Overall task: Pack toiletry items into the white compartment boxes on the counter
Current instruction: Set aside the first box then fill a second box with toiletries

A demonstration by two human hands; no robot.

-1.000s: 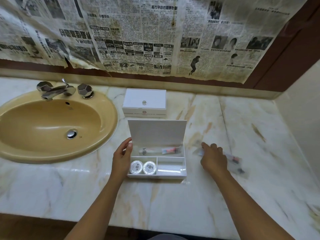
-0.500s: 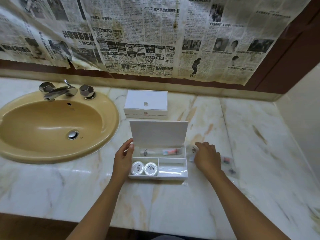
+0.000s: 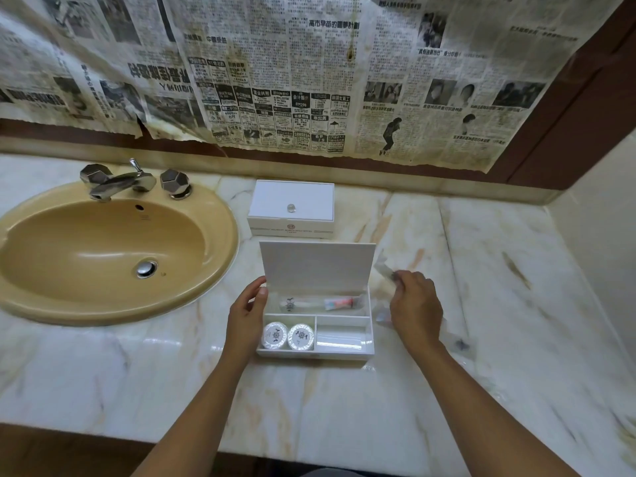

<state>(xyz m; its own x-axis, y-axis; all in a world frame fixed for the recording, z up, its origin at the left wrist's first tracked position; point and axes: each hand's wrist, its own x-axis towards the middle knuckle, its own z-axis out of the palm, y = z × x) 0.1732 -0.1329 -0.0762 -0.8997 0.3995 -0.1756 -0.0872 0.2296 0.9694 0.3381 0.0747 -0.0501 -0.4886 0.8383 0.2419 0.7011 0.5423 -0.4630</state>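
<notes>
An open white compartment box (image 3: pixel 311 352) stands on the marble counter with its lid (image 3: pixel 316 265) raised. Its back compartment holds a wrapped toothbrush kit (image 3: pixel 321 303). Two round wrapped soaps (image 3: pixel 288 336) lie in the front left compartment; the front right one looks bare. My left hand (image 3: pixel 246 315) rests against the box's left wall, fingers loosely curved. My right hand (image 3: pixel 414 306) pinches a clear plastic packet (image 3: pixel 384 270), lifted just right of the box. A second white box (image 3: pixel 292 208), lid down, stands behind.
A yellow sink (image 3: pixel 106 249) with a chrome tap (image 3: pixel 122 182) fills the left of the counter. Another clear packet (image 3: pixel 456 340) lies on the marble right of my right hand. Newspaper covers the wall behind. A side wall closes the counter's right end.
My right hand moved left from the packets on the counter toward the box and lifted a clear packet off the marble. My left hand has stayed at the box's left wall.
</notes>
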